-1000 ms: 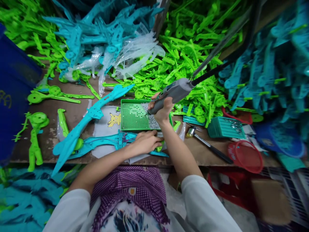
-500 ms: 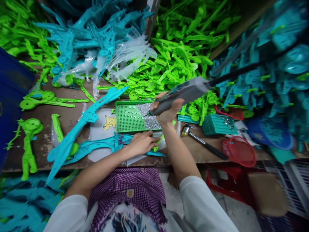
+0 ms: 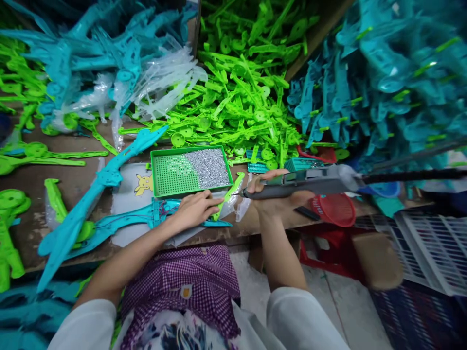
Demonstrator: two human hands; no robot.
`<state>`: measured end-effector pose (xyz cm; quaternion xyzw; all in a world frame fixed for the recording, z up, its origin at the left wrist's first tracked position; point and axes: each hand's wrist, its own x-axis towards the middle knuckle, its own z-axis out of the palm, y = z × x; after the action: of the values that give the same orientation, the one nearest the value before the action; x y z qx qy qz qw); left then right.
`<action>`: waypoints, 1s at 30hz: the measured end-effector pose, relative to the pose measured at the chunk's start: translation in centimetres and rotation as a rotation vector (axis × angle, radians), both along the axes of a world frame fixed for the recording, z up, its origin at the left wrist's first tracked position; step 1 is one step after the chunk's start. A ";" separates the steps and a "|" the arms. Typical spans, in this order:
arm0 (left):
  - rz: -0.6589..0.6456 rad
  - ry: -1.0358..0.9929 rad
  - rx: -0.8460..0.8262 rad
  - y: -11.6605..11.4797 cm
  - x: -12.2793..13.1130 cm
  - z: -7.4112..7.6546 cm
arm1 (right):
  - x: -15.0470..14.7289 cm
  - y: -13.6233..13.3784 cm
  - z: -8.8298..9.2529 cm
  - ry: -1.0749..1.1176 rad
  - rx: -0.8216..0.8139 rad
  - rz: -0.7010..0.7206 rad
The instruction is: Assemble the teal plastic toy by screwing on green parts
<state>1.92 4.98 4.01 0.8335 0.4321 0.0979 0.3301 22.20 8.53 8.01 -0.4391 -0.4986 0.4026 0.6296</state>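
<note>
Right hand (image 3: 268, 204) was closed round gray screwdriver (image 3: 310, 181). Left hand (image 3: 195, 210) lay over nearer blue part (image 3: 126, 221), fingers loosely extended; couldn't tell grip.

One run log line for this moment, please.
left hand: over blue part | right hand: holds grey corded tool | tool tip: near green part

- A brown bench (image 3: 36, 228) carries a green tray (image 3: 166, 182).
- Green parts (image 3: 241, 102) lie heaped behind the tray.
- A grey sheet (image 3: 124, 192) spreads left of it.
- A blue piece (image 3: 126, 219) lies in front of the tray.
- A red basket (image 3: 337, 210) sits right of it.
</note>
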 end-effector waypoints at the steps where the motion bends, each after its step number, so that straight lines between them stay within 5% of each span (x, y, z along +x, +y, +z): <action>1: 0.001 0.003 0.000 0.0 0.0 0.0 | -0.1 0.1 -0.3 0.032 0.034 -0.019; 23: -0.011 0.033 -0.020 0.0 0.2 0.6 | -2.2 0.4 0.4 0.168 0.017 0.180; 27: -0.004 0.033 -0.053 0.0 0.1 0.6 | -2.2 0.6 1.8 0.131 0.070 0.246; 30: -0.006 0.023 -0.055 -0.1 0.1 0.6 | -4.9 1.9 3.2 0.183 0.210 0.315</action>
<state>1.97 4.93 4.64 0.8265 0.4359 0.0755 0.3480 17.28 10.39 11.18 -0.2493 -0.5411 0.4804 0.6437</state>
